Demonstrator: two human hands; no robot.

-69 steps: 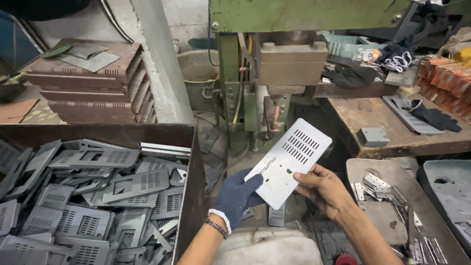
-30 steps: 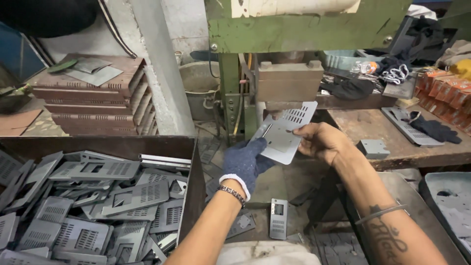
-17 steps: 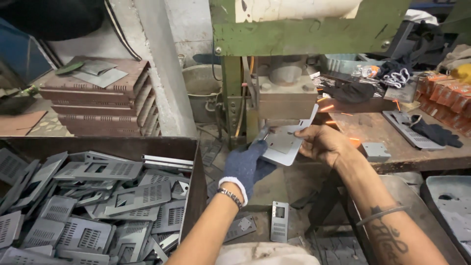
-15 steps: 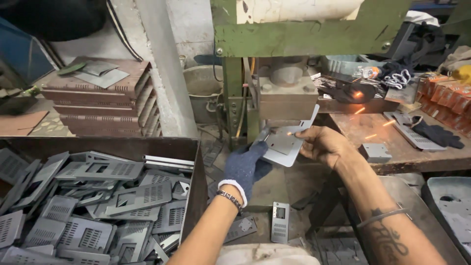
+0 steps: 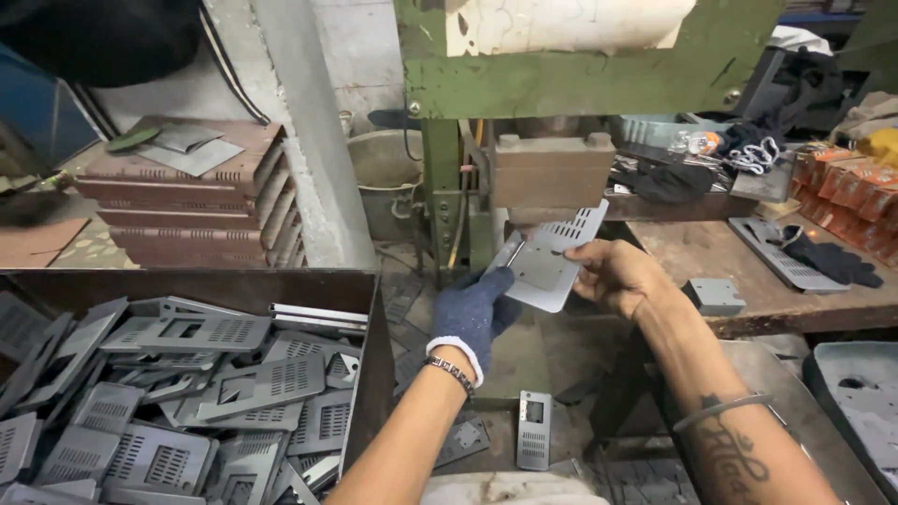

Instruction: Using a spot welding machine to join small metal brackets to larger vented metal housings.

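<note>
Both hands held one perforated grey metal plate (image 5: 547, 262) tilted before the green press (image 5: 552, 84) — gloved left hand (image 5: 472, 313) pinching its lower edge, bare right hand (image 5: 617, 276) gripping its right side, steadying it level with the die block (image 5: 552, 173) — beside the bin of plates (image 5: 187, 393).

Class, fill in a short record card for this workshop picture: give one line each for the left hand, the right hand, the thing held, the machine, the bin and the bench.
Left hand: gloved left hand grips the plate's lower left edge.
Right hand: bare right hand pinches its right edge.
Held thing: grey perforated metal plate, tilted, in front of the press.
Machine: green press with a brown block under it.
Bin: metal bin at left, piled with similar grey plates.
Bench: worn workbench at right, with a dark glove on it.
</note>
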